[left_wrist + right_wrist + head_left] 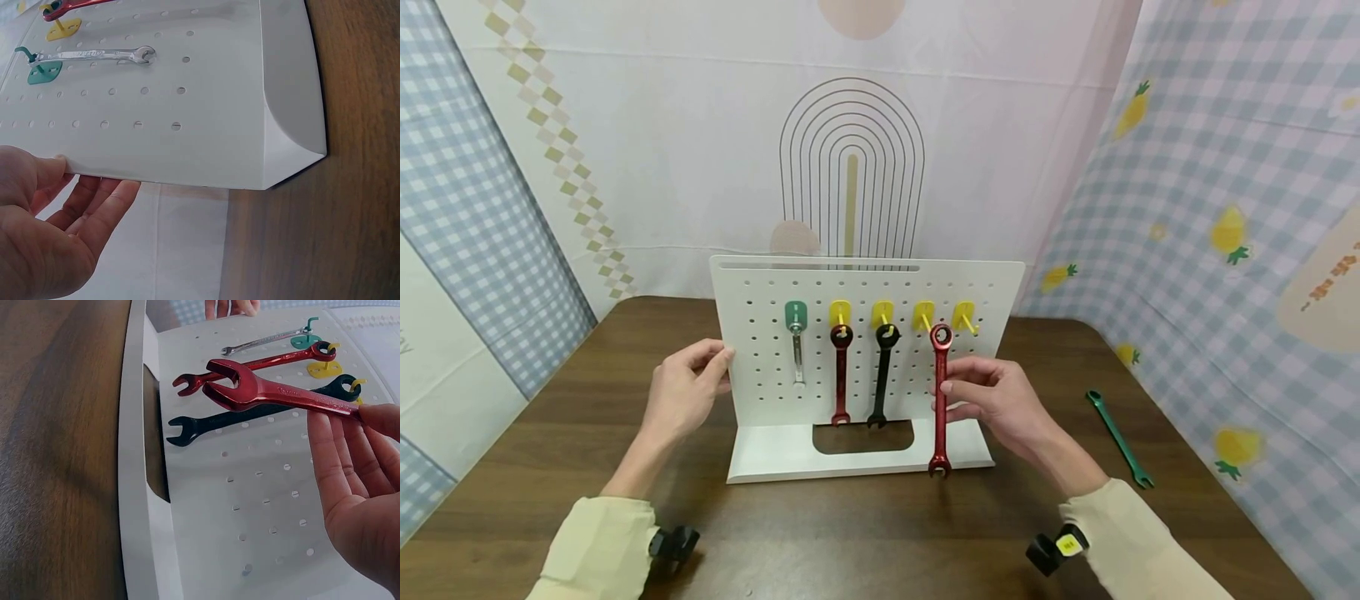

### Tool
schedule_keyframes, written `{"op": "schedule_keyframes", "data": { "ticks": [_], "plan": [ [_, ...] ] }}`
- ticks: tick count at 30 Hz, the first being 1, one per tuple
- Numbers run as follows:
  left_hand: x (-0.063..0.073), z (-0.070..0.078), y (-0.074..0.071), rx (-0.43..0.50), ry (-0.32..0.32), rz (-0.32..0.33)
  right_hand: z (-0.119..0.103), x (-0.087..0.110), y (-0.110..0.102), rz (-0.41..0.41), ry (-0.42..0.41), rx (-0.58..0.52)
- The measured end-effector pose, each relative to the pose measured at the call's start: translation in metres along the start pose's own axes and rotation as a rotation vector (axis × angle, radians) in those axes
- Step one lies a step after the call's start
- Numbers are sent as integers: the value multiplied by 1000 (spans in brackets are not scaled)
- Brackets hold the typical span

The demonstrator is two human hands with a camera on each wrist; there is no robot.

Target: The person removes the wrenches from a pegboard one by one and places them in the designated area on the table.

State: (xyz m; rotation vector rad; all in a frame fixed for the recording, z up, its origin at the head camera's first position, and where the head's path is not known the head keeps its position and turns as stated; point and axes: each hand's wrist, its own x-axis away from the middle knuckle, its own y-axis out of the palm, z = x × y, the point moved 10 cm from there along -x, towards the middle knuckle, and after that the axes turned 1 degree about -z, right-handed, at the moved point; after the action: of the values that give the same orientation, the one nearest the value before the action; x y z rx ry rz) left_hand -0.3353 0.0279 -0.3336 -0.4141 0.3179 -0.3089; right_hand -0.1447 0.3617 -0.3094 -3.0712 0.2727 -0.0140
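Note:
A white pegboard [775, 410] stands upright on the table, and my left hand [685, 385] pinches its left edge between thumb and fingers. My right hand [992, 402] holds a red combination wrench [941, 404] by the shank, ring end up, in front of the board's right part. Its ring overlaps the fourth hook, a yellow hook [922, 312], in the head view. On the board hang a small silver wrench [94, 55] from a green hook [45, 72], another red wrench [841, 379] and a black wrench [882, 379], both from yellow hooks.
At the far right of the board, another yellow hook [963, 315] holds nothing. A green wrench [1120, 437] lies on the wooden table [850, 542], right of my right forearm. Patterned cloth [1000, 150] hangs behind and on both sides.

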Motion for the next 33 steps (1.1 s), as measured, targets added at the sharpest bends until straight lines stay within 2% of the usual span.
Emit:
{"op": "schedule_keyframes", "data": {
  "ticks": [15, 33],
  "plan": [
    [0, -1, 0, -2, 11, 5, 11, 11, -16, -8, 20, 12],
    [0, 0, 0, -5, 11, 2, 29, 21, -42, 52, 81, 16]
  ]
}}
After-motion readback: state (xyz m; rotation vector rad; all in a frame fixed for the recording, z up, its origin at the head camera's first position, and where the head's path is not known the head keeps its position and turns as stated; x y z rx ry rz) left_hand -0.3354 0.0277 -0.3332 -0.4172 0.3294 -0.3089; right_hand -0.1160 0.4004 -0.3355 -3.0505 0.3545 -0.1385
